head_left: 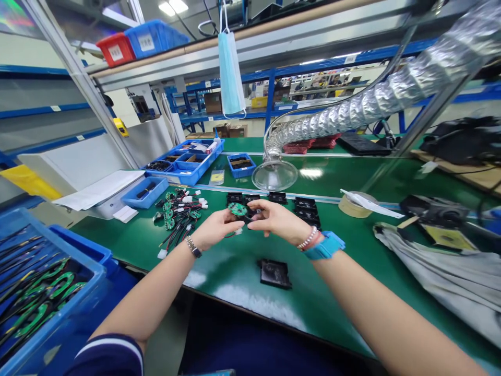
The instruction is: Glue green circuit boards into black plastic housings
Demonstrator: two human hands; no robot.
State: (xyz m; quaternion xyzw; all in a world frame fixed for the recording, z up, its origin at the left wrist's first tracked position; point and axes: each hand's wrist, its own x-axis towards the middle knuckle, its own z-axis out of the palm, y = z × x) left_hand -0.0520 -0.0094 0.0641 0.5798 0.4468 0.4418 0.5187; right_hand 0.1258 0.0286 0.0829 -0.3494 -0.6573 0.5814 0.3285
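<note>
A round green circuit board (237, 210) is held at its edge in the left hand (217, 227), close to the fingers of the right hand (276, 219), above the green worktop; small components dot its face; wires and a white connector (239, 231) hang just beneath the hands.

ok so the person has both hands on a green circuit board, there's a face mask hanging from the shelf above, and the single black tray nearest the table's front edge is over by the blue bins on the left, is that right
Not quite: the single black tray lies in front of the hands, not by the bins, as the head view shows.
</note>
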